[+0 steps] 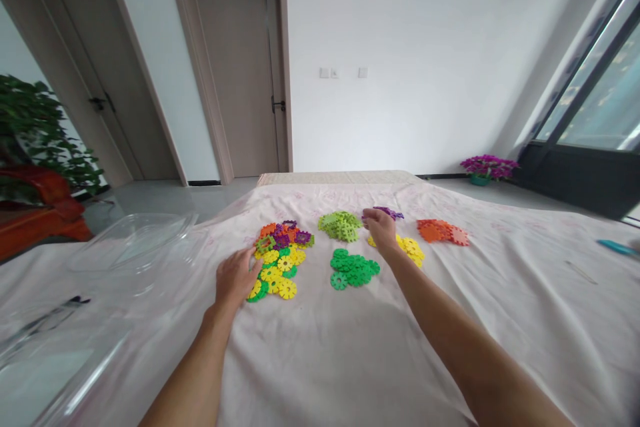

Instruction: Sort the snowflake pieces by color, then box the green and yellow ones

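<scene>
My left hand (236,275) rests at the left side of a mixed pile of plastic interlocking pieces, its fingers apart at the pile's edge. Yellow flower-shaped discs (273,273) with some green ones make up the near part; orange, purple and light green square pieces (283,236) lie behind. My right hand (381,228) is closed by the purple pile (395,215), a sliver of purple showing at its fingertips. Around it lie light green pieces (341,225), green discs (354,269), yellow discs (412,251) and orange pieces (443,231). My right hand and forearm partly hide the yellow and purple piles.
Clear plastic containers (145,240) stand on the left of the cloth-covered surface (310,360). A dark, thin item (55,312) lies among them. On the far right are a blue object (617,247) and a thin, pale stick (581,272).
</scene>
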The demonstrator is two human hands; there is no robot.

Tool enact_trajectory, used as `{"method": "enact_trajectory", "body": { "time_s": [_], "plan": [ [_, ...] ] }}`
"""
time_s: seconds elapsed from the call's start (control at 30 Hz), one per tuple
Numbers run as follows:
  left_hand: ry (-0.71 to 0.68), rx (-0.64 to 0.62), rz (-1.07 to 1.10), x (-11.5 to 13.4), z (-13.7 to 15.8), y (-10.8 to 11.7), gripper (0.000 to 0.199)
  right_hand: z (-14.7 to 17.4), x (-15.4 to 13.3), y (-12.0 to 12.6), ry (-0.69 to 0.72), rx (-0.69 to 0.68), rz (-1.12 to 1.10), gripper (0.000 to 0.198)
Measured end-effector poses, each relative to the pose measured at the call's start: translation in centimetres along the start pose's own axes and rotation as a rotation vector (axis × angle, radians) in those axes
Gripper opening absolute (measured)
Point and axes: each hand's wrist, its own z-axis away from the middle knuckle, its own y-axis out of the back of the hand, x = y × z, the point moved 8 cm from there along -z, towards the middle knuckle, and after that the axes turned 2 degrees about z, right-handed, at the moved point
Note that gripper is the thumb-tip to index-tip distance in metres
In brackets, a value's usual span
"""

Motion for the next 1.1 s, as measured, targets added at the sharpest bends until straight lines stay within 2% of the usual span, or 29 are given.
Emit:
{"method": "enact_trajectory", "body": {
  "time_s": [0.07,0.13,0.2,0.33,0.47,0.57,0.7,0.83,0.9,0.97,1.1],
  "plan": [
    [0.003,0.003,0.000,-0.1,0.0,0.0,0.041,2.6,-2.5,-3.4,0.093,-0.196,0.064,0.031],
    [-0.002,0.000,0.001,-0.1,0.0,0.0,0.041,6.7,-5.5,-7.1,0.250,-0.444,0.117,0.027],
    [-0.008,-0.004,0.004,-0.1,0.0,-0.1,0.041,11.1,-8.1,-9.6,0.386,-0.599,0.175,0.023],
    [-0.008,-0.003,0.006,-0.1,0.0,-0.1,0.042,17.5,-9.7,-12.3,0.449,-0.728,0.401,0.016],
    [-0.008,0.009,0.000,0.0,0.0,0.1,0.041,20.3,-9.8,-13.4,0.573,-0.769,0.584,0.027],
    [-0.003,0.014,0.001,0.0,0.1,0.1,0.041,20.7,-9.8,-13.4,0.602,-0.767,0.599,0.028],
    [-0.008,0.022,-0.005,0.0,0.1,0.1,0.040,20.4,-9.3,-13.1,0.532,-0.736,0.500,0.030],
    [-0.012,0.018,-0.018,-0.2,0.0,-0.1,0.040,19.1,-8.4,-12.7,0.460,-0.725,0.361,0.011],
    [-0.014,0.010,-0.019,-0.3,0.0,-0.2,0.040,17.3,-8.0,-11.7,0.478,-0.638,0.317,0.007],
    [-0.017,0.004,-0.020,-0.2,0.0,-0.2,0.039,14.7,-7.6,-9.8,0.493,-0.487,0.306,0.011],
    [-0.017,0.006,-0.019,0.1,0.1,0.1,0.038,9.1,-5.2,-4.6,0.402,-0.165,0.353,0.019]
  ]
}}
